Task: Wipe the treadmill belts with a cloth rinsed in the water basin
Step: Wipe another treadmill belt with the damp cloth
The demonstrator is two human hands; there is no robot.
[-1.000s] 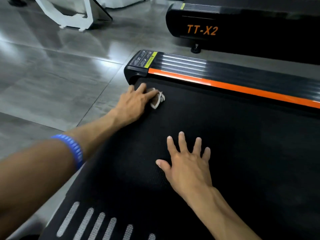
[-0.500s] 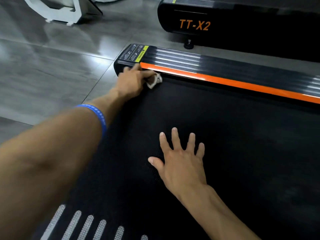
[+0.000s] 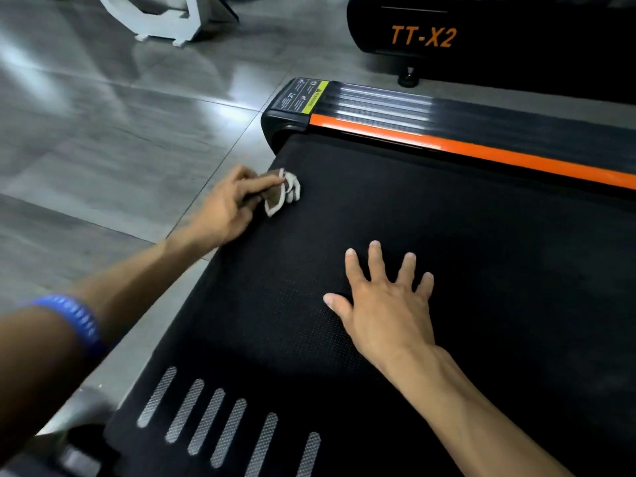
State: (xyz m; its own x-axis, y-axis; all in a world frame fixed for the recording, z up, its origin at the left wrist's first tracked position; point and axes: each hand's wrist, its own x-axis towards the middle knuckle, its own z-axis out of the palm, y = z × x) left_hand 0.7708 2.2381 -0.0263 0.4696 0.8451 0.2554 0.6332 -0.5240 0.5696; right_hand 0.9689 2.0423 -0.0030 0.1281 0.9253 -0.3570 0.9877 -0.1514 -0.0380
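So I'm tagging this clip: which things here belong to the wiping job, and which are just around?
In the job:
left hand, gripping the cloth
cloth, on the belt
treadmill belt
right hand, flat on the belt

Just around:
second treadmill marked TT-X2
white stand
floor tiles
blue wristband

The treadmill belt (image 3: 447,253) is black with a fine dotted texture, lying flat, with a row of pale grey slanted dashes printed at its near end. The cloth (image 3: 284,194), small, crumpled, whitish-grey with a brownish fold, lies on the belt close to its far left corner, just beside the belt's left edge.
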